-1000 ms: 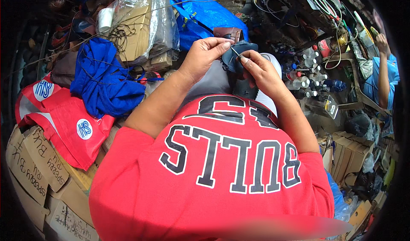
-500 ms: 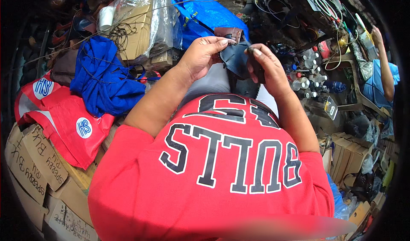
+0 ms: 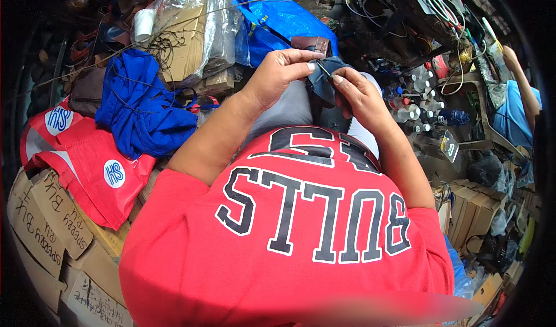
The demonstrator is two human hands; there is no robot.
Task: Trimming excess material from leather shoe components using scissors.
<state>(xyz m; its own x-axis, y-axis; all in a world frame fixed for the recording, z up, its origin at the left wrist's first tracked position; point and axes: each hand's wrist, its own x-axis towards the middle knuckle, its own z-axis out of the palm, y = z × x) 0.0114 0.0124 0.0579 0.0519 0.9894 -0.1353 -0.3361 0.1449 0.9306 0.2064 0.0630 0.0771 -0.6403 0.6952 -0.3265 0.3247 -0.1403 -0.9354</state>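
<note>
Both hands are close together above my lap, over a dark blue-black piece (image 3: 319, 89) that looks like leather. My left hand (image 3: 284, 75) pinches thumb and forefinger together at its upper edge; what lies between the tips is too small to make out. Closed at its right side, my right hand (image 3: 360, 95) has thumb and fingertips on a thin dark stick-like tool (image 3: 324, 70) slanting toward the left fingertips. The right hand's lower fingers are partly hidden behind the piece. Just beyond the fingers is a brown leather-like piece (image 3: 302, 43).
A blue bag (image 3: 284, 15) lies beyond my hands, beside plastic-wrapped cardboard (image 3: 188, 43). Blue cloth (image 3: 145, 104), a red bag (image 3: 87, 165) and cardboard boxes (image 3: 63, 211) are at left. Several bottles (image 3: 414, 110) stand at right, and another person's arm (image 3: 524, 89) shows farther right.
My left hand has shifted slightly right, closer to the right hand. The dark piece has turned and sits lower between them, and the thin tool now shows. At far right, the other person's arm has moved.
</note>
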